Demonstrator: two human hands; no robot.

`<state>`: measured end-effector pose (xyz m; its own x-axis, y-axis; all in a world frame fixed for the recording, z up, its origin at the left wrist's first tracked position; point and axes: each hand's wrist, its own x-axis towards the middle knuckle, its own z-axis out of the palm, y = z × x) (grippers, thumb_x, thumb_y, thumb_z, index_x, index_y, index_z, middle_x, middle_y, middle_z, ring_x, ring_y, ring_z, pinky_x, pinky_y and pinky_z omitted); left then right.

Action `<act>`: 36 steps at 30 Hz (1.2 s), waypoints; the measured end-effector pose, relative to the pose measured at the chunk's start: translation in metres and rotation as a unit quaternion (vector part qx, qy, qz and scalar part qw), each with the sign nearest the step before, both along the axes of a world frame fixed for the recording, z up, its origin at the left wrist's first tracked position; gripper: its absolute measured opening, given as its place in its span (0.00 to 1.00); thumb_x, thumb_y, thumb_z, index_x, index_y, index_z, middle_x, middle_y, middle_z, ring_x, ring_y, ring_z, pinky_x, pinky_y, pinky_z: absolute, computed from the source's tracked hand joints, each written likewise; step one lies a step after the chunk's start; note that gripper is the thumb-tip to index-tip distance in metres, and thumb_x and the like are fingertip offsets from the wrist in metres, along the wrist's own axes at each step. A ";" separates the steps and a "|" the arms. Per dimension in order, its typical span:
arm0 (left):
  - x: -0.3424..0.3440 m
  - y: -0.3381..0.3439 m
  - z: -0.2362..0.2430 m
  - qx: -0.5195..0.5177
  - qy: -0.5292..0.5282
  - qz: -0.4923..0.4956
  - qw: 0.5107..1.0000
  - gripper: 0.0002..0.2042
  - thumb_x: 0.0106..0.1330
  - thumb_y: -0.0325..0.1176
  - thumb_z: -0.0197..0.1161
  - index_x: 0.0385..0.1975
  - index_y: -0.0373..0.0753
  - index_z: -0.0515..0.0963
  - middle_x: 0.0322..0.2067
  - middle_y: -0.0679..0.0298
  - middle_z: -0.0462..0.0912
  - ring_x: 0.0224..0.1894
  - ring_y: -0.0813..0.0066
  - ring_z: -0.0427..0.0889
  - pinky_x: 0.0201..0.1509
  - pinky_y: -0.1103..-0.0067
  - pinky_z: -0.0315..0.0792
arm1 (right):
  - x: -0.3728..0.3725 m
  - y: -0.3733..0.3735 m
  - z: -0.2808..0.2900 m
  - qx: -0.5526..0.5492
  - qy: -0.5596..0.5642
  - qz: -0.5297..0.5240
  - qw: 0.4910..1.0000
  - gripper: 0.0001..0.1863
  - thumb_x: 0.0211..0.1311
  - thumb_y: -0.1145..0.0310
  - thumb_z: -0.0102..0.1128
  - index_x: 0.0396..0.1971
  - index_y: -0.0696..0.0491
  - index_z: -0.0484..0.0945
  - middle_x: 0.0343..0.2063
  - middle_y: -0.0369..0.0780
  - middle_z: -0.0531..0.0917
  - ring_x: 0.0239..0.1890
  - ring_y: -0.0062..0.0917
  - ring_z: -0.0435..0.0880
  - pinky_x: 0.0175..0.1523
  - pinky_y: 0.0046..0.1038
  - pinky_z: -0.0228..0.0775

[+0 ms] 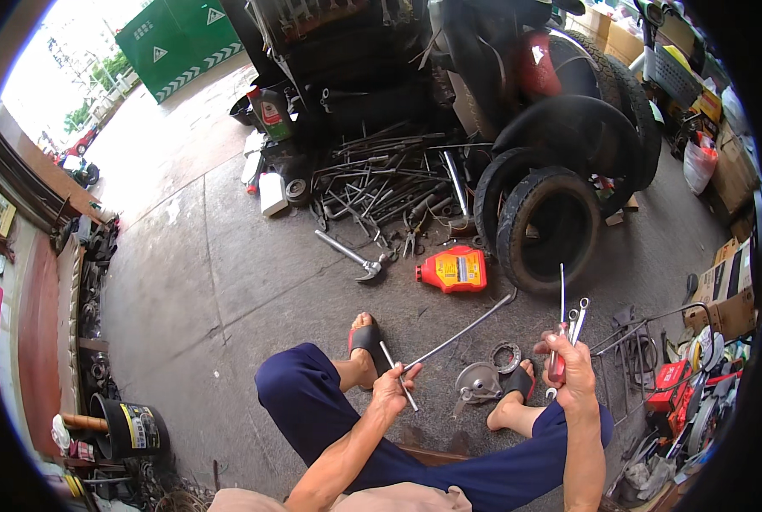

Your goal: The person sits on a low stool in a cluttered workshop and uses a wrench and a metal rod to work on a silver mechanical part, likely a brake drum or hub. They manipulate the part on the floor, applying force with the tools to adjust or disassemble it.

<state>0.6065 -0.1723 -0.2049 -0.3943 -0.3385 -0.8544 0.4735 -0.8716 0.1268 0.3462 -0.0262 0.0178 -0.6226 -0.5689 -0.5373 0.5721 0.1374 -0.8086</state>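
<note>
T-handle wrench (pixel 459 334): it sits in my left hand (pixel 389 389), shaft pointing to two o'clock. I judge it stiff, fairly weighty steel, hard to damage but slick if oily (I can't feel that from here), best held at the crossbar. The fingers curl around that junction, forefinger partly extended. At three o'clock, my right hand (pixel 573 369) is closed around a red-handled screwdriver (pixel 556 367) and some spanners (pixel 578 320); a round metal part (pixel 479 381) lies between the hands. The concrete floor (pixel 261 264) is dark, scuffed and seamed. From the left hand, a hammer (pixel 351 253) and tool heap (pixel 389 175) lie near twelve, a red bottle (pixel 453 270) at one, a black bucket (pixel 142 427) at nine.
</note>
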 end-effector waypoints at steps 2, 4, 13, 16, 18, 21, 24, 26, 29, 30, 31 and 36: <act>-0.003 0.001 -0.017 0.013 -0.057 0.023 0.998 0.07 0.69 0.27 0.52 0.41 0.34 0.63 0.42 0.52 0.74 0.43 0.53 0.83 0.17 0.80 0.68 | -0.001 0.002 0.003 0.004 -0.015 0.020 1.000 0.10 0.55 0.67 0.63 0.30 0.57 0.76 0.23 0.42 0.80 0.10 0.13 0.67 0.11 0.15 0.52; -0.007 0.004 -0.030 0.013 -0.119 0.024 0.993 0.07 0.69 0.25 0.50 0.41 0.33 0.61 0.42 0.48 0.73 0.36 0.51 0.84 0.14 0.78 0.70 | 0.003 -0.001 0.005 0.002 -0.019 0.022 1.000 0.10 0.54 0.67 0.64 0.29 0.57 0.76 0.17 0.37 0.76 0.10 0.12 0.65 0.12 0.15 0.50; 0.003 0.012 -0.106 0.064 -0.166 0.028 0.984 0.10 0.71 0.33 0.48 0.45 0.32 0.65 0.38 0.40 0.78 0.32 0.52 0.81 0.29 0.63 0.80 | 0.006 -0.009 0.003 0.000 0.033 0.060 0.998 0.10 0.53 0.66 0.65 0.31 0.56 0.77 0.22 0.37 0.79 0.18 0.13 0.71 0.22 0.15 0.59; -0.002 0.023 -0.099 0.034 -0.284 -0.128 0.950 0.20 0.67 0.39 0.56 0.51 0.31 0.64 0.46 0.43 0.74 0.43 0.47 0.78 0.42 0.52 0.75 | 0.006 -0.009 0.006 0.009 0.038 0.063 0.997 0.11 0.54 0.65 0.65 0.32 0.57 0.78 0.22 0.37 0.79 0.21 0.14 0.72 0.25 0.16 0.61; -0.002 0.030 -0.094 -0.037 -0.366 -0.235 0.900 0.25 0.64 0.42 0.60 0.54 0.31 0.64 0.49 0.44 0.73 0.46 0.47 0.77 0.46 0.50 0.73 | 0.006 -0.008 0.001 0.015 0.039 0.063 0.997 0.12 0.54 0.65 0.64 0.33 0.58 0.77 0.22 0.38 0.78 0.15 0.13 0.69 0.18 0.16 0.56; -0.014 0.044 -0.078 -0.190 -0.480 -0.344 0.785 0.27 0.55 0.42 0.67 0.49 0.30 0.68 0.43 0.48 0.78 0.44 0.57 0.79 0.50 0.71 0.72 | 0.004 -0.005 -0.005 0.028 0.034 0.056 0.997 0.12 0.55 0.66 0.63 0.34 0.58 0.77 0.20 0.38 0.77 0.10 0.13 0.66 0.11 0.16 0.52; -0.006 0.038 -0.098 -0.282 -0.444 -0.388 0.757 0.27 0.58 0.40 0.66 0.52 0.29 0.67 0.41 0.51 0.78 0.40 0.60 0.80 0.39 0.66 0.76 | 0.010 -0.012 -0.004 0.024 0.043 0.075 0.996 0.12 0.55 0.65 0.63 0.33 0.58 0.76 0.20 0.38 0.77 0.10 0.14 0.67 0.11 0.16 0.52; -0.009 0.039 -0.109 -0.251 -0.336 -0.328 0.847 0.22 0.62 0.37 0.62 0.50 0.28 0.68 0.39 0.50 0.79 0.37 0.64 0.82 0.35 0.71 0.79 | 0.012 -0.015 -0.005 0.025 0.062 0.087 0.994 0.12 0.55 0.65 0.63 0.32 0.57 0.76 0.19 0.38 0.77 0.10 0.14 0.67 0.11 0.16 0.52; -0.032 0.029 -0.032 -0.198 -0.157 -0.288 0.924 0.19 0.65 0.34 0.59 0.49 0.26 0.68 0.40 0.50 0.80 0.40 0.60 0.82 0.38 0.71 0.80 | 0.011 -0.016 -0.002 0.047 0.084 0.095 0.991 0.12 0.55 0.64 0.64 0.30 0.57 0.76 0.17 0.37 0.76 0.09 0.14 0.66 0.11 0.17 0.51; -0.030 0.027 -0.019 -0.199 -0.136 -0.279 0.929 0.19 0.65 0.35 0.59 0.49 0.27 0.69 0.41 0.50 0.80 0.40 0.61 0.83 0.39 0.71 0.79 | 0.014 -0.019 -0.001 0.058 0.084 0.105 0.989 0.12 0.55 0.64 0.64 0.30 0.57 0.76 0.16 0.37 0.76 0.09 0.14 0.66 0.11 0.17 0.51; -0.027 0.020 -0.006 -0.201 -0.115 -0.269 0.935 0.18 0.65 0.36 0.59 0.48 0.27 0.70 0.41 0.50 0.80 0.40 0.63 0.83 0.40 0.72 0.79 | 0.013 -0.022 -0.003 0.071 0.088 0.145 0.983 0.11 0.55 0.63 0.62 0.26 0.56 0.76 0.14 0.35 0.75 0.09 0.13 0.63 0.12 0.18 0.48; -0.014 -0.040 0.121 -0.365 0.001 -0.263 0.893 0.15 0.67 0.38 0.58 0.45 0.32 0.74 0.40 0.55 0.82 0.41 0.68 0.82 0.39 0.77 0.77 | 0.022 -0.025 -0.005 0.087 0.124 0.121 0.981 0.11 0.54 0.64 0.65 0.27 0.56 0.76 0.14 0.35 0.75 0.10 0.15 0.68 0.13 0.17 0.54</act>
<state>0.5929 -0.2128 -0.0837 -0.6645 -0.5718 -0.4811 0.0239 -0.6597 0.7512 0.3681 -0.0511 0.0129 -0.6042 -0.6295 -0.4884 0.2945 0.3931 -0.8710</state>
